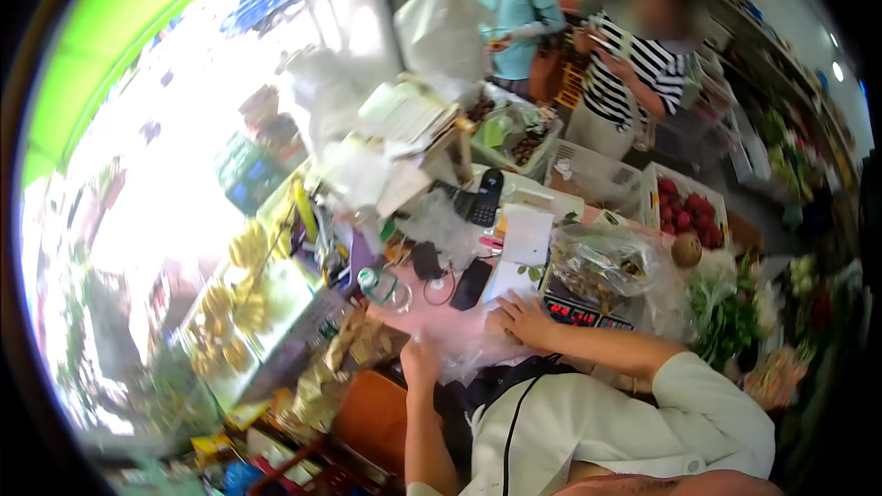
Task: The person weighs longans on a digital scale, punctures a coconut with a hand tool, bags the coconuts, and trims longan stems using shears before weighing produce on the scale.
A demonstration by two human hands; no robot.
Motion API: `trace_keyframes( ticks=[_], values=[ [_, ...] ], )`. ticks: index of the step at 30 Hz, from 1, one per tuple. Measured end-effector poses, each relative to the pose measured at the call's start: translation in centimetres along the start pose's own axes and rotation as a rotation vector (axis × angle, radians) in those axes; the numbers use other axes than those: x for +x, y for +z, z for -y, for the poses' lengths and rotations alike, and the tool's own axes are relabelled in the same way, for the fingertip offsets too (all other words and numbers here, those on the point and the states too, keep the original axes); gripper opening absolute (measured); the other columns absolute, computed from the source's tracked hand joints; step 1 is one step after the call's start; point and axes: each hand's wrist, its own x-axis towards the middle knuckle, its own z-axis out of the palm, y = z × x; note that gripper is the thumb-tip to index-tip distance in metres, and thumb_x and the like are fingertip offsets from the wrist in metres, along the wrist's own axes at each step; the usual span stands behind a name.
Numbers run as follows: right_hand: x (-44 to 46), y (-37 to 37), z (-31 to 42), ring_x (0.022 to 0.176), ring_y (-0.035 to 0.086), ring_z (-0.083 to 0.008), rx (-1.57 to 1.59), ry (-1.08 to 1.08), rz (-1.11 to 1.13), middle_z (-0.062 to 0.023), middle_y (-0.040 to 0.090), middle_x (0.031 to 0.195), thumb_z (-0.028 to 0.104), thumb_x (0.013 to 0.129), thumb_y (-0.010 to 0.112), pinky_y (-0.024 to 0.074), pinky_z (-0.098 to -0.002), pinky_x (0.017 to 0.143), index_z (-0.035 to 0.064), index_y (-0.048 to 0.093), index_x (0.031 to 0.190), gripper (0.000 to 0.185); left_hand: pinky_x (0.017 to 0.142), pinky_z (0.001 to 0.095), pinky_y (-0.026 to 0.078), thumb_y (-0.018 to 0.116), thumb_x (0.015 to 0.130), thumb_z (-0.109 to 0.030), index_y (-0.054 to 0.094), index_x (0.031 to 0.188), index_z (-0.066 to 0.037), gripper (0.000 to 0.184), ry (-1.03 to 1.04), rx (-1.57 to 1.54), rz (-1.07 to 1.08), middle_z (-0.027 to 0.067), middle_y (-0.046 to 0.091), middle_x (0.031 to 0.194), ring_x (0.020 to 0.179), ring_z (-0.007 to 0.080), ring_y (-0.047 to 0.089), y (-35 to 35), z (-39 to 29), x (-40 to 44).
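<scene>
My left hand point(421, 362) is closed beside the pink tabletop, at the edge of a crumpled clear plastic bag point(462, 363). My right hand point(520, 321) lies with fingers stretched out at the lower edge of an open notebook point(527, 237), just left of a digital scale point(588, 314) with lit red figures. On the scale rests a clear bag of brownish produce point(602, 266). A dark phone point(472, 285) lies beyond my hands, near a black charger point(426, 261) with a cable. To the left, a clear bottle with a green cap point(384, 289) lies tilted.
Bananas point(248, 312) fill a stand at left, above brown paper point(340, 358). A cordless handset point(486, 197) and stacked papers point(404, 119) are at the back. Red fruit point(687, 211) in a crate and leafy greens point(726, 312) stand right. Two people point(634, 83) stand beyond the counter.
</scene>
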Motion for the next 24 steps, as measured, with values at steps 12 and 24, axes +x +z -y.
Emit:
trace_keyframes(
  ticks=[12, 24],
  values=[
    [-7.0, -12.5, -7.0, 0.122, 0.058, -0.0338, 0.828, 0.132, -0.538, -0.0132, 0.057, 0.136, 0.031, 0.086, 0.077, 0.0491, -0.0421, 0.100, 0.0020, 0.053, 0.139, 0.064, 0.062, 0.0351, 0.046, 0.049, 0.103, -0.047, 0.073, 0.091, 0.004, 0.058, 0.094, 0.045, -0.115, 0.0076, 0.064, 0.076, 0.067, 0.0181, 0.055, 3.7, -9.6, 2.5],
    [-30.7, -1.2, -38.2, 0.109, 0.062, -0.0373, 0.136, 1.283, -1.088, -0.0187, 0.067, 0.111, 0.032, 0.082, 0.077, 0.0495, -0.0452, 0.091, 0.0008, 0.062, 0.122, 0.053, 0.060, 0.0314, 0.048, 0.065, 0.097, -0.031, 0.065, 0.108, 0.004, 0.037, -0.039, 0.025, -0.121, 0.0067, 0.065, 0.086, 0.070, 0.0156, 0.058, 6.9, -10.3, -0.4]
  ],
)
